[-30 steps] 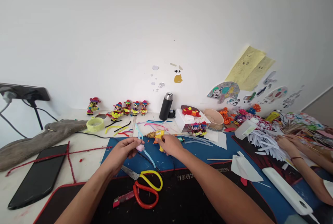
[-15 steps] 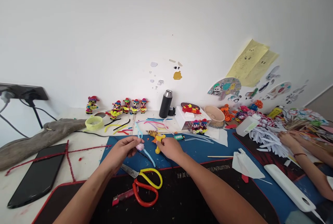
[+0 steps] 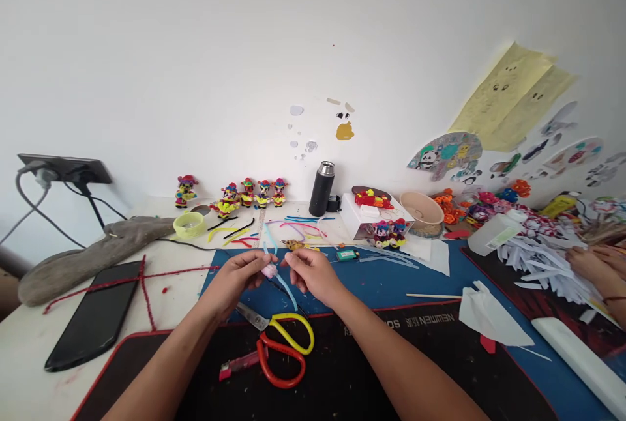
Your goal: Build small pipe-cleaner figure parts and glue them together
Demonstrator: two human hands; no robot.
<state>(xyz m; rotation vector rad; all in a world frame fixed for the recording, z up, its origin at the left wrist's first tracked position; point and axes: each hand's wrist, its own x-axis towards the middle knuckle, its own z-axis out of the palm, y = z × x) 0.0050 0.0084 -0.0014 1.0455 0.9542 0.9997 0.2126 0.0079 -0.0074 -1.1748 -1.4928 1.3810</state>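
My left hand [image 3: 243,272] pinches a small pale pink fuzzy piece [image 3: 268,270]. Light blue pipe cleaner [image 3: 288,292] strips run out from it, one up and one down to the right. Close on its right, my right hand [image 3: 313,274] has its fingers curled together; what they hold, if anything, is hidden. Just behind that hand lies a yellow glue gun [image 3: 294,245], partly covered by the fingers. Scissors [image 3: 288,343] with one yellow and one red handle rest on the black mat below, over a pink-red cutter [image 3: 238,365].
Several pipe-cleaner figures [image 3: 229,201] stand along the wall. Behind the hands are loose pipe cleaners [image 3: 239,231], a black flask [image 3: 321,189] and a white box [image 3: 359,216]. A phone [image 3: 95,317] lies left. At far right a co-worker's hands [image 3: 594,271] touch white paper strips [image 3: 542,261].
My right hand has let go of the yellow glue gun and come left beside the pink piece. The left hand still holds that piece. The view has turned slightly left.
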